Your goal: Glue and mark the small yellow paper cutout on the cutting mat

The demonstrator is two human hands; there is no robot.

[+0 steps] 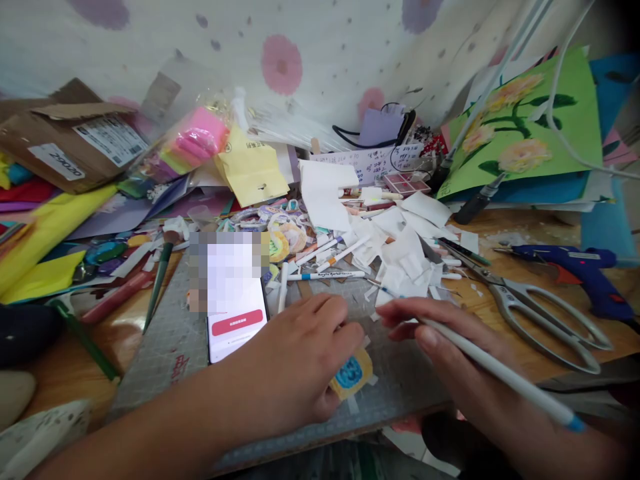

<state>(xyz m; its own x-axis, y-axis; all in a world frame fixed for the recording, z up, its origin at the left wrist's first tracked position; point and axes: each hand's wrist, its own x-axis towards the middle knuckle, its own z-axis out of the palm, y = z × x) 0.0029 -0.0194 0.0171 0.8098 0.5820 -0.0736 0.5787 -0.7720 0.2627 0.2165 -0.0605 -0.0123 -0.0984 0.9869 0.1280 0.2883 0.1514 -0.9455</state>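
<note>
My left hand (313,353) is closed at the left side of a small yellow piece with a blue centre (351,373), its fingers curled on the piece's edge. The piece lies over the grey cutting mat (400,380), with whitish strips sticking out from under it. My right hand (450,340) holds a long white pen with a blue end (505,379) between thumb and fingers, its tip side pointing up and left. A phone with a lit screen (237,333) lies left of my left hand, partly behind the forearm.
White paper scraps (405,257) and several markers, one with a blue band (330,275), lie beyond my hands. Large scissors (530,307) and a blue glue gun (575,267) are at the right. A cardboard box (70,143) and a green brush (159,280) stand out at the left.
</note>
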